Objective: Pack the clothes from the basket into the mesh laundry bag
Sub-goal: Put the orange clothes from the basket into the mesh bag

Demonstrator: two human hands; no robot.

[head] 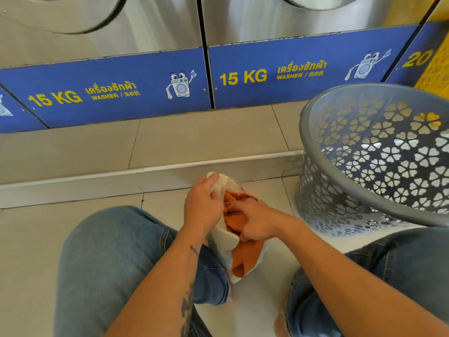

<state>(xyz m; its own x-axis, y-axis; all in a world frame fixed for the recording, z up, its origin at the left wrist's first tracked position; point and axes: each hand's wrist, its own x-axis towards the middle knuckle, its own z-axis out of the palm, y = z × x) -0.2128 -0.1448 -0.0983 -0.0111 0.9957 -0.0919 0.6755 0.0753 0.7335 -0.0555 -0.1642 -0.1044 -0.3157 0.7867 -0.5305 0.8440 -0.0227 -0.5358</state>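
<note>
A white mesh laundry bag point(224, 235) lies on the floor between my knees, its mouth held up. My left hand point(202, 205) grips the bag's upper edge. An orange garment point(243, 257) fills the bag's opening. My right hand point(255, 218) presses down on the orange cloth inside the mouth, fingers curled into it. The grey plastic basket point(359, 171) with flower-shaped holes leans at the right, its inside showing no clothes from this angle.
Two steel washers with blue "15 KG" panels point(116, 92) stand on a raised tiled step point(145, 171) ahead. A yellow basket point(435, 69) sits at the far right. My jean-clad knees point(109, 251) flank the bag on the tiled floor.
</note>
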